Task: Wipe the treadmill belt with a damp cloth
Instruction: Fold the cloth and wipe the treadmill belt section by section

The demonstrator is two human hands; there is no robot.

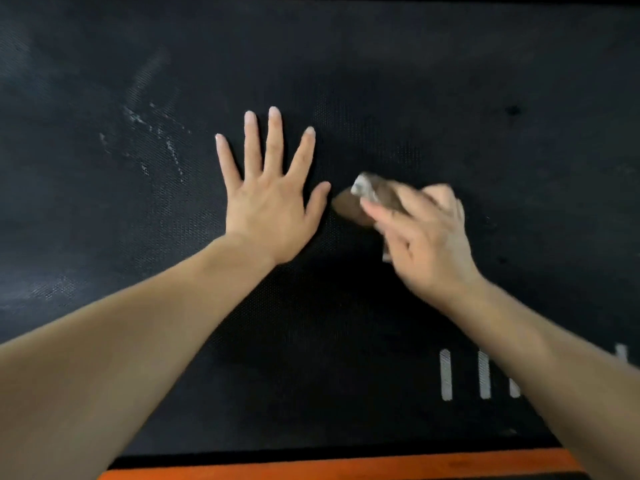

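Fingers [273,140] of the left hand [270,206] lie straight and spread wide, palm down and flat on the treadmill belt [485,98], fingertips pointing away from the person. Off the little-finger side, farther left, whitish smears [156,140] streak the black, finely textured surface, and a fainter pale patch [52,289] sits near the left edge beside the forearm.

Just right of the left thumb, close but not touching it, lies the cloth [367,199]. It is a brownish wad with a pale grey-white corner turned up on top. Its free end pokes toward the left thumb, and the rest runs back under the right hand [429,237], so its long axis seems to lie roughly across the view, left to right. Motion blur makes its exact outline uncertain. A pale scrap of it also shows below the palm.

The right hand's fingers are curled over the cloth and grip it, thumb on the near side, with the bundle against the belt at mid-frame.

Farther right and nearer the person, white upright bars [446,374] are printed on the belt, standing side by side with their long sides running away from the viewer. The right forearm covers part of the row, and they cannot be read as letters or a brand. An orange strip [346,471] runs left to right along the near edge of the belt.
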